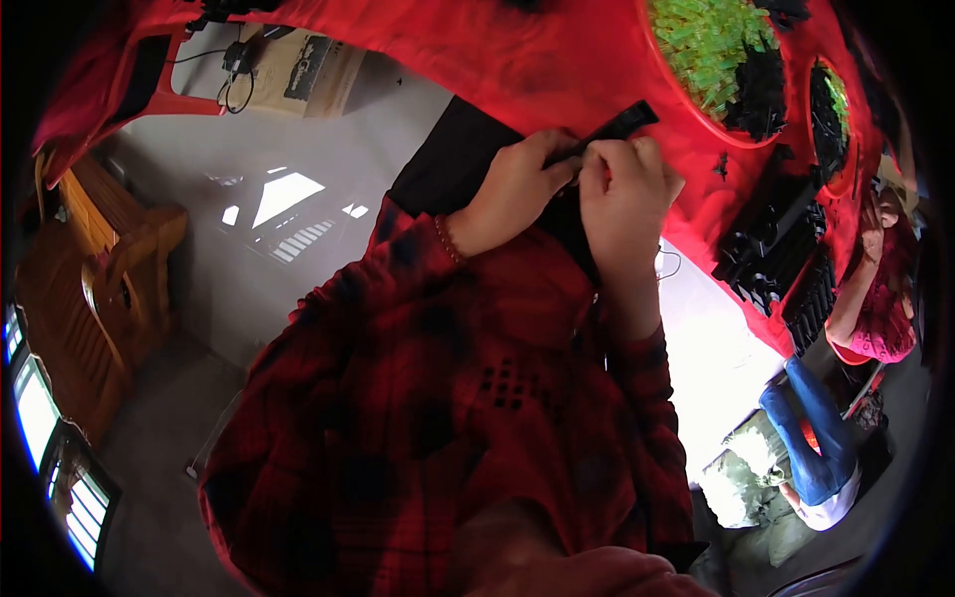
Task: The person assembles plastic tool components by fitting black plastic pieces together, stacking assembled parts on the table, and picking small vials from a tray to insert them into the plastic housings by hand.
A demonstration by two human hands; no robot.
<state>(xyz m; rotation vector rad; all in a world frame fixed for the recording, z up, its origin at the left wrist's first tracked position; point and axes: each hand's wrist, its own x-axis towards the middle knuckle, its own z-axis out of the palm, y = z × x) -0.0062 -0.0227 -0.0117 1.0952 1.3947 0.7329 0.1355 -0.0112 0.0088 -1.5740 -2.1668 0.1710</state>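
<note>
Both of my hands meet at the near edge of a table with a red cover (557, 60). Between them is a slim black strip-like part (625, 120), tilted with its far end up to the right. My left hand (519, 184) has thumb and fingers closed around the lower end of it. Fingers bent, my right hand (627, 179) pinches at the same part close beside the left; what exactly lies under those fingertips is hidden. To the right stands a red-rimmed tray (668, 88) heaped with small clear green pieces (711, 50) and small black pieces (761, 95).
A second red-rimmed container (829, 129) holds black and green pieces. Stacked black strips (776, 234) lie on the right of the table. Another person (875, 289) works at the far right; someone in jeans (811, 448) sits lower right. A wooden bench (109, 279) and cardboard box (298, 75) are at left.
</note>
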